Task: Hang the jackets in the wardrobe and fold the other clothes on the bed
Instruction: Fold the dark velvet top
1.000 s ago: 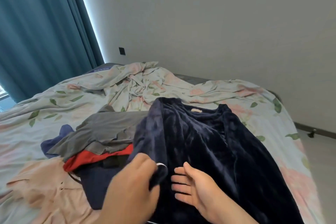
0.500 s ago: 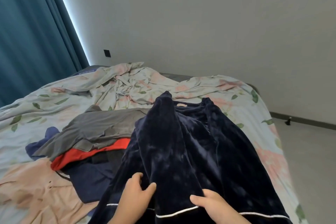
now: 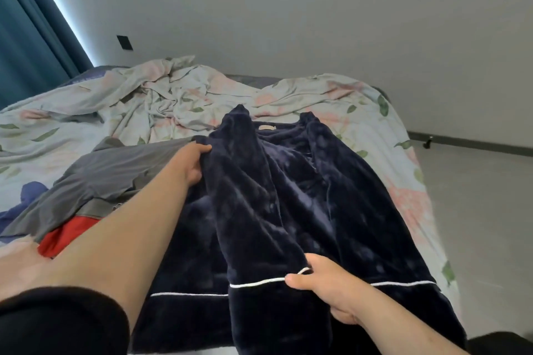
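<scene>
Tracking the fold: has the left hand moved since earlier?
Yes: the left hand went from the hem of the navy garment up beside the grey garment.

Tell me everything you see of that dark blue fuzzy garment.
The navy garment looks like plush velvet, with white piping across its near end and a pale label at the neck. It lies lengthwise on the floral bed sheet, rumpled in long folds. The left hand grips its far left edge; the right hand pinches the piping.
</scene>
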